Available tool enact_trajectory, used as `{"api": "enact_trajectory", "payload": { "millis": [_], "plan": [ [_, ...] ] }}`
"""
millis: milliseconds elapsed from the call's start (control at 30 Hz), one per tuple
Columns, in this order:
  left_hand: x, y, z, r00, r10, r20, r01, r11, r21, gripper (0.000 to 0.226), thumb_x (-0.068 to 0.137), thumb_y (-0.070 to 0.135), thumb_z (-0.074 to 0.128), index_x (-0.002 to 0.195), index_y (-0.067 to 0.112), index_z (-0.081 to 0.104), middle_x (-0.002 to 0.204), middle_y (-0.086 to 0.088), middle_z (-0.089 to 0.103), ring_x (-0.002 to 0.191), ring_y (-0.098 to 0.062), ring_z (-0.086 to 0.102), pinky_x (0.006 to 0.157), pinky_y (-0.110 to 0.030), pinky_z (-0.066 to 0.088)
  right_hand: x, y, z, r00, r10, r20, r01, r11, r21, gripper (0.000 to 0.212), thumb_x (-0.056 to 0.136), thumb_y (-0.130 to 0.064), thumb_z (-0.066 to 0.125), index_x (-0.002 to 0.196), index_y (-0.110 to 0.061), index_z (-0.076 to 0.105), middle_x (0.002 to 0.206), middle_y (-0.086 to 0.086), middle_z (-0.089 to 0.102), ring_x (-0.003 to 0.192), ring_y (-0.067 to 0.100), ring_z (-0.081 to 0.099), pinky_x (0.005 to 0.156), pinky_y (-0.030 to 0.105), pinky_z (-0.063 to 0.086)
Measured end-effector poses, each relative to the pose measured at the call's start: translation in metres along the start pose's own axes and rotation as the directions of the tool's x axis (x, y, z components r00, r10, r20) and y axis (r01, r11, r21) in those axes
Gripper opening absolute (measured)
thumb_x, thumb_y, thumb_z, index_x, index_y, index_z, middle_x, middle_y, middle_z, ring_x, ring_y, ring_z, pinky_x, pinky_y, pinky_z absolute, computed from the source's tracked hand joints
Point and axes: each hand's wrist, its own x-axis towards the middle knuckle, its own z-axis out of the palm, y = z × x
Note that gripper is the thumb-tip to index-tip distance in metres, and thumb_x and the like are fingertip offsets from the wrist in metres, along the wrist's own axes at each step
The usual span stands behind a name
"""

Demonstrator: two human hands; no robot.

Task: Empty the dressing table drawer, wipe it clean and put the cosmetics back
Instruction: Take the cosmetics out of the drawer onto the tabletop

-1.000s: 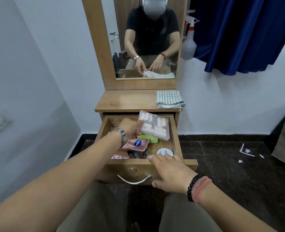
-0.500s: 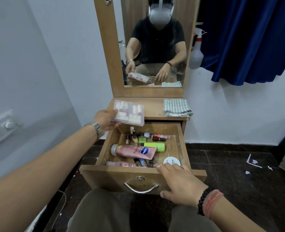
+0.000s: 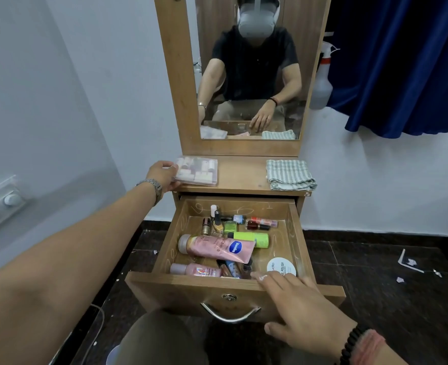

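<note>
Since half a second ago the left hand (image 3: 165, 175) has carried the clear plastic box of small pale cosmetic pieces (image 3: 197, 170) from the air above the drawer down onto the far left of the wooden bench (image 3: 244, 175), where the box now lies flat. That hand's fingers and thumb grip the box's left edge; a metal watch sits on the wrist. The right hand (image 3: 299, 309) rests where it was on the near front panel of the open wooden drawer (image 3: 191, 291), fingers straight and spread, holding nothing, with a black bead bracelet and a pink band at the wrist.

Inside the drawer a pink Vaseline tube (image 3: 215, 247) lies across the middle, a lime green tube (image 3: 252, 238) just beyond it, a small pink bottle (image 3: 195, 270) at the near left, and a round white polish tin (image 3: 281, 267) at the near right, just beside the right fingertips. Small nail polish bottles (image 3: 230, 222) cluster at the far end.

A folded green-and-white checked cloth (image 3: 290, 175) lies on the right of the bench. Above it stands a wood-framed mirror (image 3: 249, 75). A white spray bottle (image 3: 321, 85) stands to the right of the mirror, beside a dark blue curtain (image 3: 402, 61). White walls (image 3: 86, 88) meet a dark tiled floor (image 3: 388, 285) strewn with paper scraps (image 3: 409, 262).
</note>
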Motion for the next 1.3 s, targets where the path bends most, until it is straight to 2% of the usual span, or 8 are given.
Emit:
{"api": "enact_trajectory", "payload": {
  "millis": [100,133,200,333,600,867,1167,1300],
  "plan": [
    [0.006,-0.007,-0.003,0.995,0.067,0.077,-0.08,0.982,0.171,0.064,0.078,0.032,0.076,0.132,0.013,0.046,0.121,-0.01,0.053,0.095,-0.022,0.057,0.084,-0.035,0.056,0.0,0.0,0.0,1.0,0.001,-0.004,-0.001,1.0,-0.002,0.08,0.088,-0.052,0.052,0.151,-0.032,0.008,0.147,-0.012,0.026,0.134,0.014,0.029,0.112,0.035,0.02],
    [0.005,-0.009,-0.002,0.99,0.097,0.101,-0.12,0.959,0.256,0.075,0.073,0.034,0.08,0.135,0.015,0.042,0.122,-0.007,0.051,0.102,-0.023,0.055,0.092,-0.038,0.052,0.0,0.0,0.0,1.0,0.0,-0.004,0.0,1.0,-0.002,0.079,0.088,-0.052,0.052,0.151,-0.032,0.009,0.147,-0.013,0.026,0.134,0.013,0.029,0.112,0.035,0.02],
    [0.004,-0.013,0.0,0.984,0.135,0.113,-0.166,0.923,0.348,0.086,0.068,0.037,0.083,0.139,0.018,0.039,0.132,-0.006,0.048,0.117,-0.025,0.049,0.099,-0.039,0.045,0.0,-0.001,0.0,1.0,0.001,0.003,-0.001,1.0,-0.008,0.078,0.088,-0.052,0.051,0.151,-0.033,0.01,0.147,-0.013,0.026,0.134,0.013,0.029,0.112,0.035,0.019],
    [0.001,-0.015,0.005,0.972,0.22,0.083,-0.235,0.891,0.388,0.086,0.069,0.042,0.081,0.141,0.019,0.041,0.143,-0.007,0.045,0.126,-0.027,0.045,0.1,-0.038,0.041,0.001,-0.003,-0.002,1.0,0.009,0.012,-0.009,1.0,0.004,0.076,0.089,-0.051,0.051,0.151,-0.034,0.011,0.147,-0.013,0.026,0.134,0.013,0.029,0.112,0.036,0.019],
    [0.0,-0.017,0.012,0.941,0.337,0.025,-0.295,0.784,0.546,0.069,0.073,0.05,0.075,0.129,0.015,0.055,0.128,-0.012,0.058,0.115,-0.03,0.054,0.096,-0.04,0.047,0.0,-0.004,-0.001,1.0,0.015,0.018,-0.014,1.0,-0.022,0.079,0.089,-0.052,0.05,0.152,-0.034,0.005,0.148,-0.015,0.023,0.135,0.012,0.027,0.112,0.034,0.018],
    [0.014,-0.009,0.018,0.937,0.348,0.008,-0.276,0.728,0.627,0.067,0.076,0.05,0.073,0.129,0.013,0.055,0.129,-0.012,0.058,0.118,-0.031,0.052,0.098,-0.039,0.044,0.002,-0.005,-0.004,1.0,0.013,0.008,-0.013,1.0,-0.005,0.072,0.089,-0.051,0.05,0.15,-0.032,0.015,0.143,-0.011,0.03,0.131,0.015,0.032,0.11,0.036,0.021],
    [0.027,0.005,0.021,0.939,0.345,0.005,-0.274,0.737,0.618,0.068,0.075,0.046,0.076,0.131,0.014,0.055,0.131,-0.012,0.057,0.12,-0.032,0.051,0.099,-0.04,0.044,-0.001,-0.003,-0.005,0.999,0.017,-0.038,-0.018,1.0,-0.025,0.073,0.089,-0.051,0.049,0.149,-0.031,0.014,0.139,-0.012,0.032,0.127,0.015,0.034,0.107,0.034,0.024],
    [0.036,-0.006,0.029,0.949,0.315,0.014,-0.249,0.72,0.648,0.066,0.077,0.042,0.075,0.132,0.013,0.054,0.133,-0.013,0.055,0.121,-0.032,0.051,0.099,-0.039,0.044,0.001,-0.001,0.003,1.0,0.016,-0.012,-0.016,1.0,-0.014,0.074,0.089,-0.052,0.047,0.15,-0.032,0.01,0.141,-0.013,0.029,0.13,0.013,0.031,0.109,0.033,0.022]
  ]
}}
